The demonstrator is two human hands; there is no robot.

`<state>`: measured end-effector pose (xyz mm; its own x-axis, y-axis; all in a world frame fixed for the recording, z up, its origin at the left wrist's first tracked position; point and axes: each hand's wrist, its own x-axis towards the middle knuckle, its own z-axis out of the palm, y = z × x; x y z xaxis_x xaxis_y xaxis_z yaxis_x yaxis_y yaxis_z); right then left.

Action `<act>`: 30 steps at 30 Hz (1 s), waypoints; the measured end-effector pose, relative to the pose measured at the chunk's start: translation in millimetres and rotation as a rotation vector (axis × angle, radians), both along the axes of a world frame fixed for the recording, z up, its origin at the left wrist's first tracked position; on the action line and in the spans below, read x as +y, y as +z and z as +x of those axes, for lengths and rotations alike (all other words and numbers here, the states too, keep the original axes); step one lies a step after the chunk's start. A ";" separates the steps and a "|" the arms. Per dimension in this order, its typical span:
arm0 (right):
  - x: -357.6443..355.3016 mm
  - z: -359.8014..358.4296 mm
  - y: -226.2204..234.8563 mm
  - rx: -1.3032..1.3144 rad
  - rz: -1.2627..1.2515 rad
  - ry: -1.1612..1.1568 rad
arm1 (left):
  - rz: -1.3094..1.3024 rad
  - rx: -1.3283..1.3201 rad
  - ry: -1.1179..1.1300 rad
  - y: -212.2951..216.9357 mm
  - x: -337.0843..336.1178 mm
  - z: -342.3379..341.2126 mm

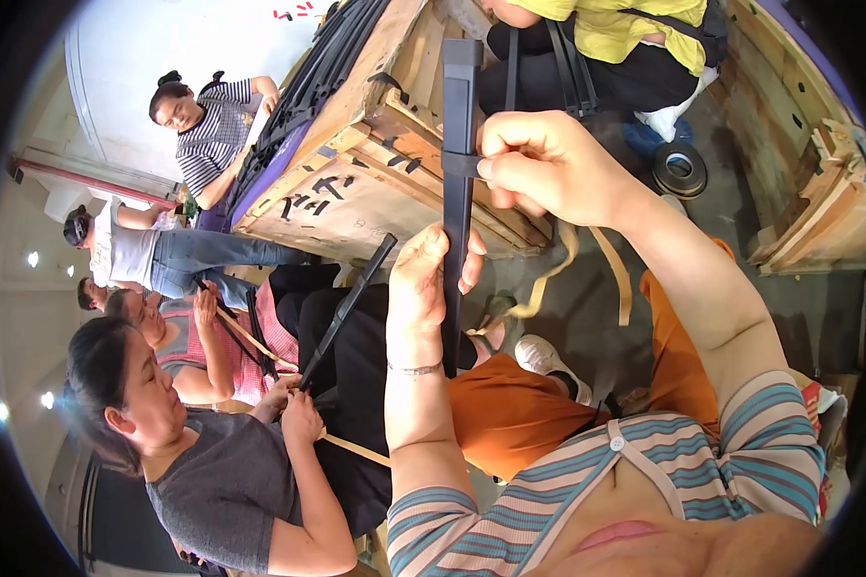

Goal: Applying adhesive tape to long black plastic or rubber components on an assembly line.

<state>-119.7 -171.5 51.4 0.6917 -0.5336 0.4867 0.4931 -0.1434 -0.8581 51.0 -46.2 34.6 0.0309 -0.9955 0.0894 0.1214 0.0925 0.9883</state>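
A long black bar [458,106] with a thicker end cap stands almost upright in front of me. My left hand [420,279] is closed around its lower part, thumb on one side and fingers on the other. Higher up, a narrow dark band of tape [460,164] lies across the bar. My right hand [548,165] pinches the end of this tape between thumb and forefinger, at the bar's right side. Whether the tape goes all the way round the back is hidden.
A wooden crate [394,144] holds many black strips [303,91]. Beige strips [611,274] hang below my right hand. A black tape roll [680,171] lies on the floor. At left, a co-worker in grey [226,481] holds a similar bar [351,308]; other people work nearby.
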 end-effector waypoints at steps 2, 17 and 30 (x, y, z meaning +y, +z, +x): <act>-5.6 -3.4 0.5 0.018 -0.131 -0.111 | 0.004 0.040 0.005 0.6 -4.2 -1.6; -16.8 -34.2 -5.7 0.020 -0.338 -0.515 | -0.079 0.063 0.072 -10.6 -25.7 -51.3; -27.7 -17.9 -16.7 0.003 0.242 -0.210 | -0.090 0.059 0.184 -25.3 -30.9 -85.9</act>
